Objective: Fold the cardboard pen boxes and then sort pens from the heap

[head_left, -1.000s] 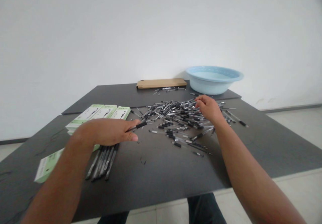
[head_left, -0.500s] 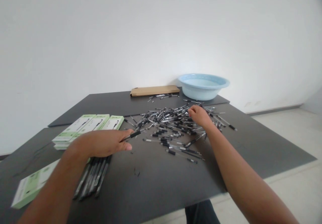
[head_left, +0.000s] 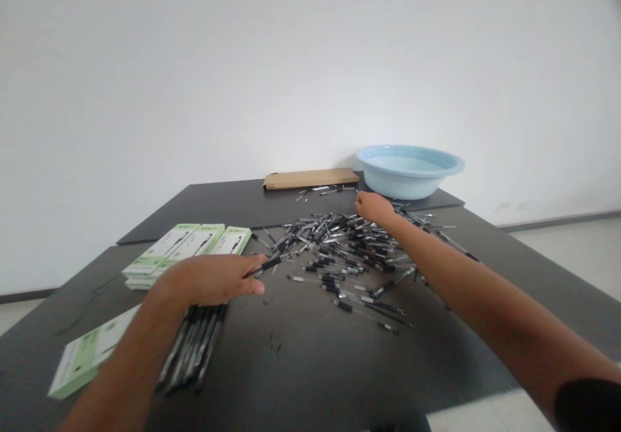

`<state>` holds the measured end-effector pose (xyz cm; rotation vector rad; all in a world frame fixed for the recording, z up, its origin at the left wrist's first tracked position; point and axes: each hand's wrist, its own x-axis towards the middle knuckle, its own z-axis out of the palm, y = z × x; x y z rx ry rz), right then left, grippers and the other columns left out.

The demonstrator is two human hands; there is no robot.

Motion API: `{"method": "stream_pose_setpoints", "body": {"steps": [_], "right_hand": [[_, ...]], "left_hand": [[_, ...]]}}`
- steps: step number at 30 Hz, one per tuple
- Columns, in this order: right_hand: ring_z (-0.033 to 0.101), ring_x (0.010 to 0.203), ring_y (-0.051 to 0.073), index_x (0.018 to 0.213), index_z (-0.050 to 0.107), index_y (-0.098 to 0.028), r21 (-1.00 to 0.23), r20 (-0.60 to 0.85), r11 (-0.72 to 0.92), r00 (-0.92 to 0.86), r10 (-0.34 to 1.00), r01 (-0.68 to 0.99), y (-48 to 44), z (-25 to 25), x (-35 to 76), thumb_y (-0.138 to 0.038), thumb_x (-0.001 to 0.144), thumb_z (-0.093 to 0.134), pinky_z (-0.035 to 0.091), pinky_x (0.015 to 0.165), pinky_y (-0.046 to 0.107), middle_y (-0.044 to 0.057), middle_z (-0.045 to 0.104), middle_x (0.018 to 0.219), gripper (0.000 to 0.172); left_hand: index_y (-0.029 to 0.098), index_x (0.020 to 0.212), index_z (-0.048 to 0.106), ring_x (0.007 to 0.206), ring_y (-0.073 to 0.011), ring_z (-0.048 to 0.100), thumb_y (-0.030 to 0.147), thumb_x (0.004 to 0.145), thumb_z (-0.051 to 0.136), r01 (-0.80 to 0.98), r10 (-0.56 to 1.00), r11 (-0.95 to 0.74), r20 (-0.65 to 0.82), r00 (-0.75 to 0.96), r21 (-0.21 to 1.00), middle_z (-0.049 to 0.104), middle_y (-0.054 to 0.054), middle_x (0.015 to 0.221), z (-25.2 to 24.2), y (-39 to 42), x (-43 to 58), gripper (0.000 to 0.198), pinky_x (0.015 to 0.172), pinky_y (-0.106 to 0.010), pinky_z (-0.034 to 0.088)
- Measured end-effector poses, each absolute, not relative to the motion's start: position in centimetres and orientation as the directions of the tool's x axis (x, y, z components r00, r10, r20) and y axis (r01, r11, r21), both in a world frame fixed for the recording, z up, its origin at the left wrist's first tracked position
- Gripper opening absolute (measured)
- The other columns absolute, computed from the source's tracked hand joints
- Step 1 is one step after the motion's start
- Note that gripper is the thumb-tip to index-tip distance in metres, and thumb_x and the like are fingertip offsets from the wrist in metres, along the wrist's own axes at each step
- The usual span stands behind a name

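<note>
My left hand (head_left: 218, 277) is closed on a pen (head_left: 272, 264) with a black grip, its tip toward the heap. Under that hand lies a row of similar pens (head_left: 194, 348), side by side and partly covered. My right hand (head_left: 374, 207) reaches over the far side of a loose heap of pens (head_left: 334, 231). Its fingers are curled together, and what they hold, if anything, is hidden. Several pens (head_left: 359, 302) lie spread at the near side of the heap.
Stacked green-and-white pen boxes (head_left: 187, 244) stand at left, with another box (head_left: 94, 354) nearer, partly behind my left forearm. A flat brown cardboard piece (head_left: 310, 178) and a light blue basin (head_left: 410, 173) sit at the dark table's back. A white wall rises behind.
My right hand has moved from the heap's right part to its far side, closer to the cardboard. My left hand still holds the pen. The whole view has shifted slightly.
</note>
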<state>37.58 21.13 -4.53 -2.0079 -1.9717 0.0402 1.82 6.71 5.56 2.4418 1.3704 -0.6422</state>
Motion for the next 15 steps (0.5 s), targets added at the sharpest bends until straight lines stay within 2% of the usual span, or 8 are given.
{"method": "stream_pose_setpoints", "body": {"steps": [3, 6, 15], "right_hand": [[0.06, 0.1, 0.025, 0.109, 0.06, -0.011, -0.208, 0.168, -0.098, 0.134, 0.977, 0.973, 25.7, -4.7, 39.2, -0.031, 0.092, 0.051, 0.047, 0.085, 0.042, 0.015, 0.062, 0.11, 0.028], [0.06, 0.101, 0.021, 0.118, 0.055, -0.013, -0.171, 0.138, -0.145, 0.169, 0.976, 0.975, 29.6, -5.5, 39.9, -0.033, 0.091, 0.055, 0.051, 0.085, 0.042, 0.01, 0.058, 0.117, 0.033], [0.06, 0.1, 0.022, 0.118, 0.055, -0.011, -0.079, 0.009, -0.12, 0.122, 0.993, 0.99, 36.2, -8.4, 40.7, -0.031, 0.09, 0.057, 0.052, 0.084, 0.04, 0.012, 0.057, 0.118, 0.035]], "left_hand": [[0.006, 0.147, 0.025, 0.131, -0.028, 0.04, 0.048, 0.092, 0.037, 0.866, 0.728, -0.5, -0.537, 0.426, 0.009, 0.034, -0.017, 0.148, 5.3, 6.9, 2.1, 0.071, 0.105, -0.039, 0.033], [0.009, 0.148, 0.025, 0.129, -0.0287, 0.042, 0.049, 0.092, 0.038, 0.876, 0.736, -0.482, -0.539, 0.41, 0.009, 0.035, -0.015, 0.147, 4.9, 7.3, 2.0, 0.07, 0.103, -0.042, 0.035], [0.014, 0.146, 0.031, 0.123, -0.0305, 0.049, 0.045, 0.092, 0.042, 0.884, 0.736, -0.468, -0.543, 0.404, 0.023, 0.047, -0.015, 0.14, 4.3, 7.4, 2.3, 0.064, 0.098, -0.042, 0.041]]}}
